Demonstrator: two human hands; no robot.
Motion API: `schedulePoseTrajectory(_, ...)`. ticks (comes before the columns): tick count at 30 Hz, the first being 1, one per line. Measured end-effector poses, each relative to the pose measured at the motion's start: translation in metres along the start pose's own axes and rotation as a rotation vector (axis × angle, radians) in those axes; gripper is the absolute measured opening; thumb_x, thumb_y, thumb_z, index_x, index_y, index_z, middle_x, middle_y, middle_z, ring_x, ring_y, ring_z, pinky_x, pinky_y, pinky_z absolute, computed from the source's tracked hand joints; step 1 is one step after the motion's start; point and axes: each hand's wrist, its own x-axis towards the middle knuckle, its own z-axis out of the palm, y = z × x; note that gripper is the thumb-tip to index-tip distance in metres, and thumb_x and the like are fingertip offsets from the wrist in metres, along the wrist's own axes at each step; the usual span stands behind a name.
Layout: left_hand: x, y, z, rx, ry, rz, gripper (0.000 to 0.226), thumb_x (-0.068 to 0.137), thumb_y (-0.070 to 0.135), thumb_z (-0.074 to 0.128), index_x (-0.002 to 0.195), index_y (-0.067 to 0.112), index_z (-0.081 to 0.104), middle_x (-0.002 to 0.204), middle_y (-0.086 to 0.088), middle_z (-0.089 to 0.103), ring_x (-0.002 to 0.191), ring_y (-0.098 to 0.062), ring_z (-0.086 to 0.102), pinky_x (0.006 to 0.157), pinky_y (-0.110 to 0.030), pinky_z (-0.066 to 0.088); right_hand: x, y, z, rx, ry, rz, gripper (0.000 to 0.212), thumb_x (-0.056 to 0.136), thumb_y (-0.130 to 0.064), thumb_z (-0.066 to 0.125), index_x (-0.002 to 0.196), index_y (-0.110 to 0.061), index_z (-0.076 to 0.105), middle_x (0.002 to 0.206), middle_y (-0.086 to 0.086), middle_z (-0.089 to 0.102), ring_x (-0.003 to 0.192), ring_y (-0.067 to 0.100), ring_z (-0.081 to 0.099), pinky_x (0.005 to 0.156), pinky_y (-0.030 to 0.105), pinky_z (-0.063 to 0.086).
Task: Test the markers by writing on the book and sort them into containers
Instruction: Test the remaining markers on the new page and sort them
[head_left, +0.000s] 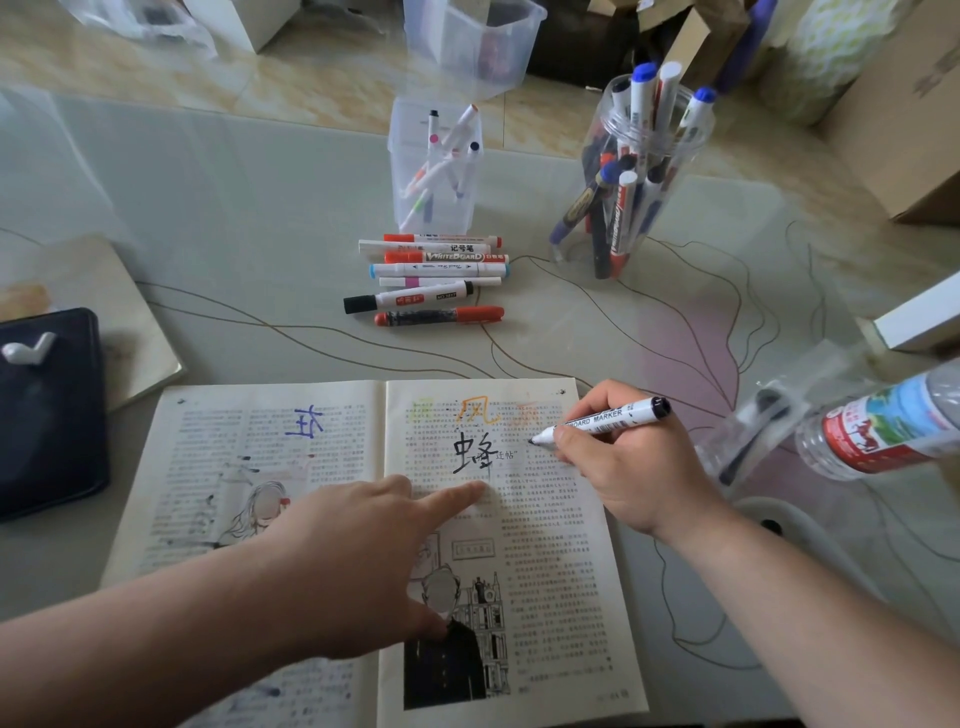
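A pale glossy desk (234, 234) is carrying an open book (545, 571) at its near edge, where the left hand (363, 551) is pressing a straight forefinger on the right page. Beside it, the right hand (623, 467) is gripping a black marker (602, 418), tip touching that page. Farther back, loose markers (436, 275) are lying before a square container (436, 171) and a round jar (639, 171), both holding markers.

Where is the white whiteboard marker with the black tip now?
In the head view, the white whiteboard marker is right of centre, held by the right hand, its tip on the right page of the open book beside the black handwritten character.
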Motion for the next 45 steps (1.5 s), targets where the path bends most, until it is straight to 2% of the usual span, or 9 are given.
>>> schedulePoseTrajectory(4,-0.001,0.001,-0.001,-0.008,-0.001,0.001,0.107,0.074,0.080,0.061,0.143,0.065,-0.019,0.132,0.018,0.046,0.120,-0.011,0.054,0.092,-0.034,0.052,-0.005,-0.004,0.000,-0.010,-0.059,0.005,0.018,0.083,-0.015,0.079,0.076,-0.009,0.063,0.051,-0.007,0.055,0.049,0.009,0.047,0.050,0.021,0.038)
schedulePoseTrajectory(9,-0.001,0.000,-0.001,0.002,0.000,-0.002,0.107,0.073,0.080,0.061,0.143,0.065,-0.019,0.135,0.017,0.046,0.124,-0.012,0.053,0.095,-0.038,0.052,-0.002,-0.006,0.000,-0.042,0.007,0.036,0.019,0.080,-0.016,0.080,0.071,-0.012,0.063,0.051,-0.010,0.056,0.050,0.008,0.049,0.050,0.020,0.038)
schedulePoseTrajectory(12,-0.001,0.001,-0.002,0.005,-0.001,0.002,0.107,0.074,0.079,0.061,0.143,0.064,-0.019,0.136,0.017,0.045,0.123,-0.012,0.053,0.095,-0.038,0.052,-0.008,-0.009,0.001,-0.003,-0.084,0.021,0.018,0.083,-0.013,0.079,0.075,-0.009,0.063,0.048,-0.012,0.052,0.046,0.005,0.044,0.048,0.017,0.035)
schedulePoseTrajectory(18,-0.001,0.001,-0.001,0.002,0.007,0.005,0.107,0.074,0.079,0.061,0.144,0.063,-0.018,0.136,0.018,0.045,0.123,-0.012,0.053,0.095,-0.037,0.052,-0.007,-0.010,0.002,-0.117,-0.035,0.003,0.020,0.082,-0.013,0.076,0.071,-0.010,0.059,0.050,-0.007,0.053,0.048,0.009,0.047,0.048,0.022,0.038)
schedulePoseTrajectory(22,-0.001,0.001,-0.001,0.003,0.011,0.006,0.106,0.074,0.079,0.061,0.143,0.064,-0.018,0.133,0.017,0.046,0.120,-0.012,0.054,0.093,-0.038,0.053,-0.001,-0.007,0.000,-0.126,0.043,0.029,0.026,0.078,-0.015,0.077,0.070,-0.008,0.053,0.065,0.014,0.064,0.065,0.026,0.062,0.060,0.039,0.052)
schedulePoseTrajectory(26,0.000,0.001,-0.001,0.001,0.013,0.001,0.107,0.073,0.079,0.062,0.144,0.064,-0.017,0.132,0.016,0.046,0.121,-0.013,0.054,0.093,-0.038,0.053,0.000,-0.007,-0.001,0.016,0.037,0.056,0.022,0.071,-0.031,0.072,0.073,-0.014,0.058,0.069,0.018,0.068,0.073,0.040,0.069,0.068,0.057,0.057)
schedulePoseTrajectory(33,-0.001,0.001,-0.001,-0.002,0.018,-0.008,0.108,0.072,0.080,0.062,0.145,0.064,-0.015,0.131,0.015,0.046,0.122,-0.014,0.054,0.093,-0.037,0.052,-0.002,-0.006,0.001,-0.106,0.011,-0.016,0.019,0.087,-0.021,0.077,0.076,-0.016,0.063,0.060,-0.005,0.063,0.058,0.012,0.056,0.059,0.029,0.045)
schedulePoseTrajectory(38,0.000,0.002,0.000,-0.020,0.021,-0.016,0.108,0.072,0.079,0.064,0.146,0.063,-0.014,0.130,0.015,0.046,0.121,-0.013,0.053,0.093,-0.033,0.050,-0.001,-0.010,-0.001,-0.063,-0.044,0.032,0.024,0.073,-0.030,0.076,0.068,-0.011,0.061,0.061,0.008,0.066,0.060,0.028,0.058,0.056,0.035,0.046)
schedulePoseTrajectory(45,-0.002,0.005,-0.004,-0.024,-0.001,-0.040,0.110,0.071,0.079,0.065,0.145,0.064,-0.014,0.128,0.017,0.047,0.119,-0.012,0.054,0.093,-0.034,0.050,-0.001,-0.011,-0.003,-0.135,-0.166,0.062,0.024,0.080,-0.013,0.073,0.064,-0.007,0.056,0.056,0.003,0.058,0.054,0.014,0.050,0.056,0.033,0.043)
